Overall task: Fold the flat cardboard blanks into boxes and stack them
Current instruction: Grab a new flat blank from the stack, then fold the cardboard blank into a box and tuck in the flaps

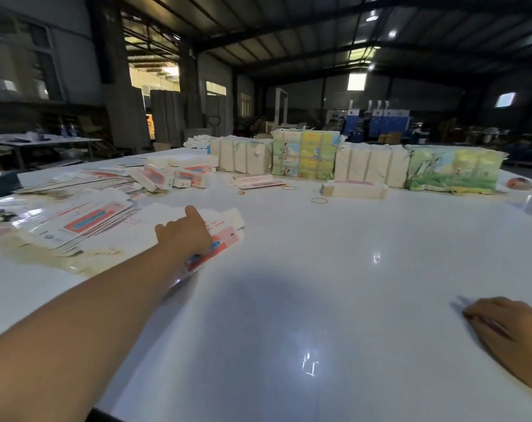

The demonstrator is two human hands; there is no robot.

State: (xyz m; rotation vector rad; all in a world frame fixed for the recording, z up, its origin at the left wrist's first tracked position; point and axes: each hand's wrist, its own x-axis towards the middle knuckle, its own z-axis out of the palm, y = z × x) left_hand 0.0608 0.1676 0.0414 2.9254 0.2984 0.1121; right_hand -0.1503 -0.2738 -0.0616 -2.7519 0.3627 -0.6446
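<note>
My left hand [185, 233] reaches out over a flat white cardboard blank [225, 229] with red and blue print and holds it, the fingers curled over its near edge and the thumb pointing up. A spread heap of more flat blanks [75, 226] lies to the left of it. Folded white boxes [179, 172] are piled further back on the left. My right hand [508, 330] rests on the white table [319, 284] at the lower right, fingers loosely bent and holding nothing.
Across the back of the table stand wrapped bundles, some white [243, 155] and some with green and yellow print [304, 153]. A folded box [354, 190] lies in front of them. Rubber bands [319, 201] lie loose nearby. A second table [39, 141] stands far left.
</note>
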